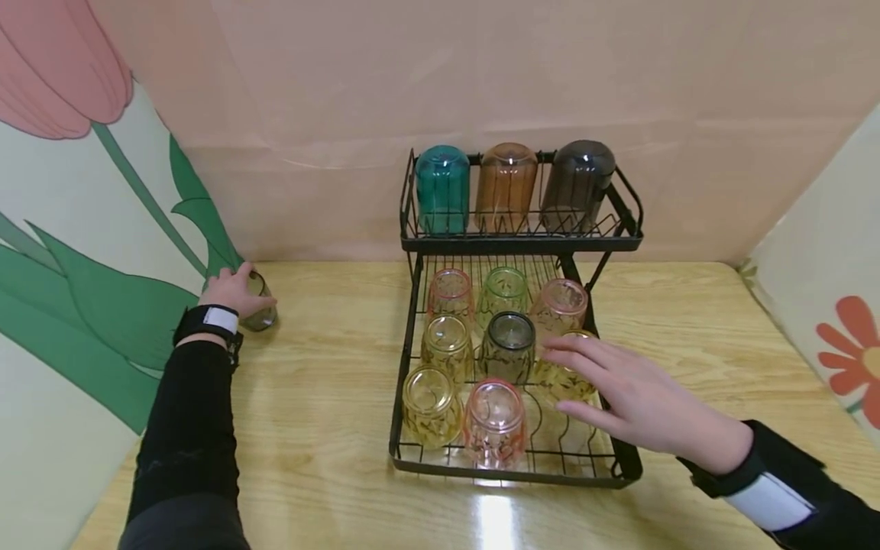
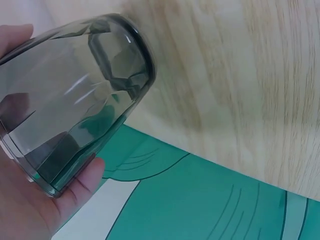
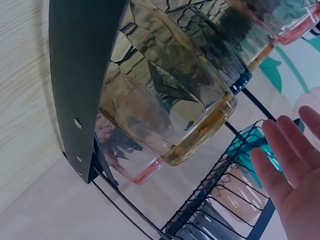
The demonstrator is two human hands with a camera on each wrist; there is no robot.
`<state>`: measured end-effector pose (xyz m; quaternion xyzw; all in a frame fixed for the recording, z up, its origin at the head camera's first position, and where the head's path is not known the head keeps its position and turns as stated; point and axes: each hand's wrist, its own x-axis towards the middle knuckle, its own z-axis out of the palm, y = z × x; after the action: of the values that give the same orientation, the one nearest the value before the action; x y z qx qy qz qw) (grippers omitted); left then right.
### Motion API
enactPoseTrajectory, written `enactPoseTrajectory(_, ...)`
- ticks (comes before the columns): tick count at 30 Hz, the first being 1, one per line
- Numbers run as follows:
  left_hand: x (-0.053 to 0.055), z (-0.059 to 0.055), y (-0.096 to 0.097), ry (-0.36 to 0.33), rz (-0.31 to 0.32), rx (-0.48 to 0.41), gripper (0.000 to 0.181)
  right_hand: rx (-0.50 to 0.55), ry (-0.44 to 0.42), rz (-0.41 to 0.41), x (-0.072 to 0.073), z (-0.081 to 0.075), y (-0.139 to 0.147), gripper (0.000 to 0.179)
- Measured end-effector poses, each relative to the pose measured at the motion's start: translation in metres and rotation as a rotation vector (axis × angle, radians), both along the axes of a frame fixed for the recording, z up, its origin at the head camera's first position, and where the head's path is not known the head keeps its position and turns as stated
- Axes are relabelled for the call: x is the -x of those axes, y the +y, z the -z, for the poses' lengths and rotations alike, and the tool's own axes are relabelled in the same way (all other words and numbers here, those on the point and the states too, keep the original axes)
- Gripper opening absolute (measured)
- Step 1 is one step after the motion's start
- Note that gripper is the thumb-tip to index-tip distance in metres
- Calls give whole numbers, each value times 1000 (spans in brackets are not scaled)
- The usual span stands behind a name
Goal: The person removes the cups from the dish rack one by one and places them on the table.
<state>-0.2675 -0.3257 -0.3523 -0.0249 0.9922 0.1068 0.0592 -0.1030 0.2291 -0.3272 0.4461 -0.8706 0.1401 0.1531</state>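
Observation:
At the left of the table my left hand (image 1: 232,292) grips a smoky grey drinking glass (image 2: 75,95), its thumb and fingers on opposite sides. In the head view this glass (image 1: 261,315) is partly behind the hand; I cannot tell whether it touches the table. My right hand (image 1: 629,389) holds nothing, fingers extended over the right side of a black two-tier dish rack (image 1: 522,246). Partly hidden under its fingertips is a yellow glass (image 1: 571,382), also seen as a yellow glass (image 3: 170,95) in the right wrist view. Beside that stands a dark grey glass (image 1: 509,347).
Several upside-down glasses fill the lower tier, among them a pink glass (image 1: 496,424) and a green glass (image 1: 505,294). Above stand a teal glass (image 1: 442,191), a brown glass (image 1: 506,187) and a black glass (image 1: 577,183). Wooden table (image 1: 330,382) surrounds the rack.

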Motion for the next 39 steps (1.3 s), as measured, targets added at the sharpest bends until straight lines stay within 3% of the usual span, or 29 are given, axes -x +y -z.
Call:
enactPoseTrajectory(7,3,11,-3,0,-13,-6,77,2,14,-12,0,2,2,48)
enactPoseTrajectory(18,4,18,-5,-5,-3,-17,75,-2,15,-10,-2,2,2,46)
enactPoseTrajectory(26,3,14,-5,-37,40,-25,96,-14,23,5,-5,4,3,54)
enactPoseTrajectory(29,1,11,-3,6,73,15,101,-48,3,30,-6,5,2,72)
enactPoseTrajectory(33,-3,6,7,123,147,33,96,-88,-21,52,-7,6,-1,90)
enactPoseTrajectory(39,-17,7,32,290,268,-46,89,-136,-66,59,-6,7,-16,97)
